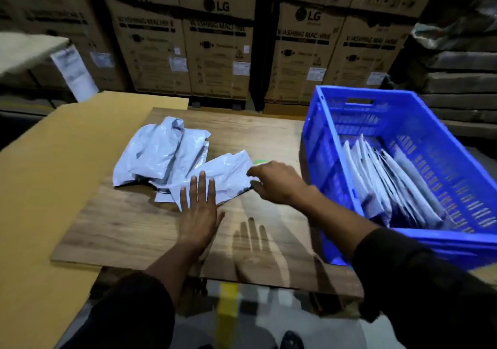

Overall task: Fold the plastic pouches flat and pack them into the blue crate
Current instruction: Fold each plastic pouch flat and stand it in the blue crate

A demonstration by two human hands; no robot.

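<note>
A row of folded pouches point(387, 184) already stands on edge in the blue crate point(347, 144), a perforated plastic one at the table's point(129, 222) right, while a loose heap of crinkled, glossy pale-grey pouches point(158, 152) lies unfolded on the wood-grain top (so the job looks perhaps half done). The left hand point(199, 214) presses flat, fingers straight, on the nearest pouch point(223, 179). The right hand point(274, 182) pinches that pouch's right edge, probably to fold it.
</note>
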